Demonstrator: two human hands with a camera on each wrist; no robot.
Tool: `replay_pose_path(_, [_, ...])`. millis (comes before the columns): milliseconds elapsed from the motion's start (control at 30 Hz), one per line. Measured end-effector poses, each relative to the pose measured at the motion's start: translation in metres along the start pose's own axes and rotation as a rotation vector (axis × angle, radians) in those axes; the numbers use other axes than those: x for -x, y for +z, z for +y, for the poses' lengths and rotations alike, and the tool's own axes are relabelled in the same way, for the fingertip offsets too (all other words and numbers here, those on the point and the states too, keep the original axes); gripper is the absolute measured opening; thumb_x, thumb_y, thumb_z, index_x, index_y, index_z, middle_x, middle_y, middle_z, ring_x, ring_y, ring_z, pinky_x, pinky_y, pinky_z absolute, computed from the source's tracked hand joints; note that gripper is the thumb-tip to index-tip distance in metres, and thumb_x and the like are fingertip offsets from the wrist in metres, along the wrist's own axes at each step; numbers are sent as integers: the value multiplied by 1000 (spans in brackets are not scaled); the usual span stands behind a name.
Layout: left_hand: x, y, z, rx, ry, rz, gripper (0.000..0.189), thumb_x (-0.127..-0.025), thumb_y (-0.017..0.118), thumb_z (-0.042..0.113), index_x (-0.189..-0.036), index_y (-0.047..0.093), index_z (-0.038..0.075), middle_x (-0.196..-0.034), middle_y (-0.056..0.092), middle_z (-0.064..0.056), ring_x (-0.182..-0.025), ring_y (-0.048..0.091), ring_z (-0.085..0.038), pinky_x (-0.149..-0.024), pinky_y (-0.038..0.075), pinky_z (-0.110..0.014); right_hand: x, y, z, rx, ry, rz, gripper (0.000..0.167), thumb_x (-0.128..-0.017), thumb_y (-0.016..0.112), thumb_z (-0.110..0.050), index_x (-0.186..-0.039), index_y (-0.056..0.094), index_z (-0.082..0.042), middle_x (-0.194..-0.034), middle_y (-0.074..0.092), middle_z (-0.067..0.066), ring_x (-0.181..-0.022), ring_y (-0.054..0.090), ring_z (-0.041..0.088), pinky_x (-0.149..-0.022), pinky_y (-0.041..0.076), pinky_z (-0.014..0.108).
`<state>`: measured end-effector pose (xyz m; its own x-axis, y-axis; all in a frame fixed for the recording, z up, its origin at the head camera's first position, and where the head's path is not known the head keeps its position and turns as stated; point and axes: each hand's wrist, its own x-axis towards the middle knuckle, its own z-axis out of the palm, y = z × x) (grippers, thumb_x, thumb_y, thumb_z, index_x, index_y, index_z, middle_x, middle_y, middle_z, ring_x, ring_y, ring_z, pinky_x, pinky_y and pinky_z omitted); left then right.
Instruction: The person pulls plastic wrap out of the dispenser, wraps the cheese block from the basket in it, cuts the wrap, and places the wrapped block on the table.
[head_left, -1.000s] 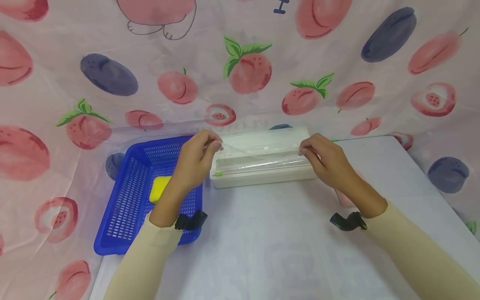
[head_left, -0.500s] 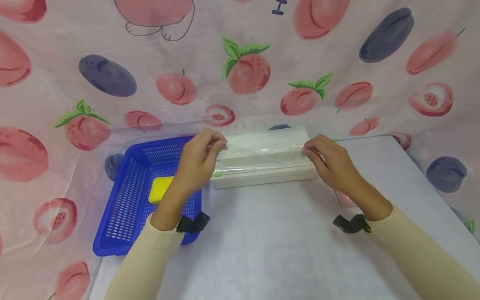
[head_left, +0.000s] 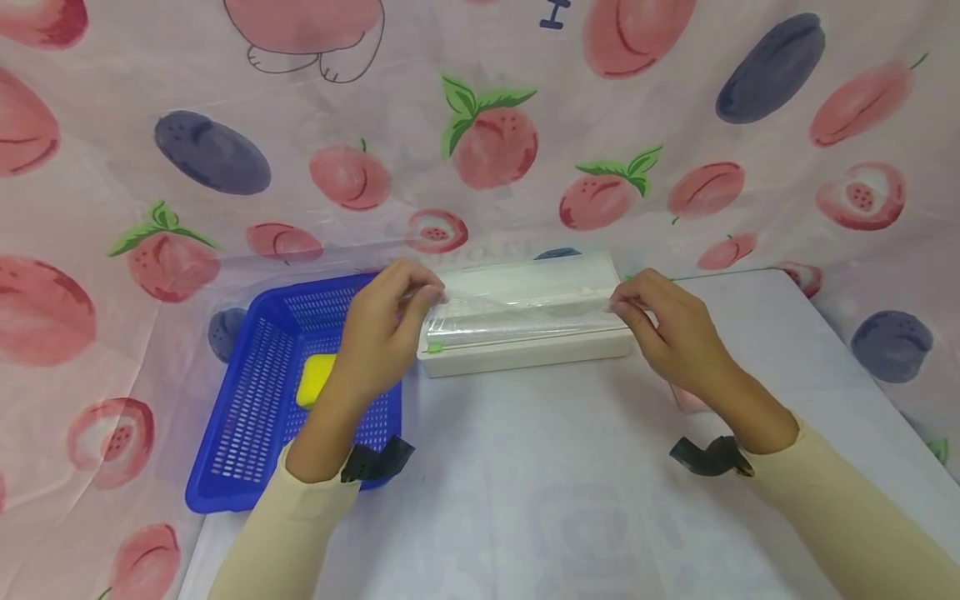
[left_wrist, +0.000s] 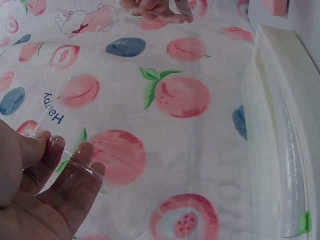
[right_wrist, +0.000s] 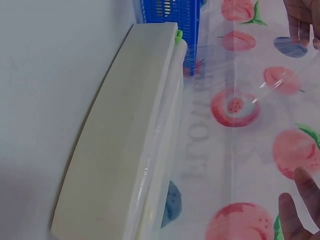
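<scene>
A long white cling film dispenser box (head_left: 525, 357) lies across the table, its lid (head_left: 528, 271) raised at the back. The roll inside is clear, and a green slider (head_left: 435, 348) sits at the left end. Thin see-through cling film (head_left: 521, 307) spans between my two hands above the box. My left hand (head_left: 386, 333) pinches the film's left corner between thumb and forefinger; in the left wrist view the film drapes over the other fingers (left_wrist: 85, 190). With thumb and fingertips, my right hand (head_left: 667, 329) pinches the right corner.
To the left stands a blue plastic basket (head_left: 232, 433) with a yellow sponge-like block (head_left: 315, 379) inside. A pinkish item (head_left: 688, 400) lies partly hidden under my right forearm. Behind the table hangs a fruit-printed cloth (head_left: 495, 150).
Both hands keep their pinch on the cling film. Since half a second ago my left hand has shifted slightly left and my right hand slightly right, so the film is spread a little wider.
</scene>
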<state>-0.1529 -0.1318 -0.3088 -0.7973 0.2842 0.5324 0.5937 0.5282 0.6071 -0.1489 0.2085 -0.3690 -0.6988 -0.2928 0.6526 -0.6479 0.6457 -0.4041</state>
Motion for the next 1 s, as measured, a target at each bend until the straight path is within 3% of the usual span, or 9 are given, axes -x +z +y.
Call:
replay_pose_path(300, [12,-6,1,8,-4,-20,7,-102,58,6,-104,65,4,-99,68,-7,-100,68,-18,-94,59,-39,3,-4,-4,-19,8,23,18,-90,68,10,-102,64,-3,-95,64,6,-87,56,12,-85,42,8])
replay_pose_path(700, [15,-1,-11,-37,-5,-89,9,-103,59,12,-106,65,6,-96,68,-5,-94,67,-17,-87,59,-36,0,6,1,-35,-14,-1,15,-91,69,7,-102,64,-3,-90,64,3,-79,50,8,-73,41,15])
replay_pose_path(1000, [21,-11,2,-26,30,-28,7,-102,60,8,-104,66,5,-95,68,-5,-96,69,-16,-87,60,-34,1,-2,-12,-60,-24,27,7,-95,65,1,-101,65,-4,-92,64,3,-85,53,8,-79,43,13])
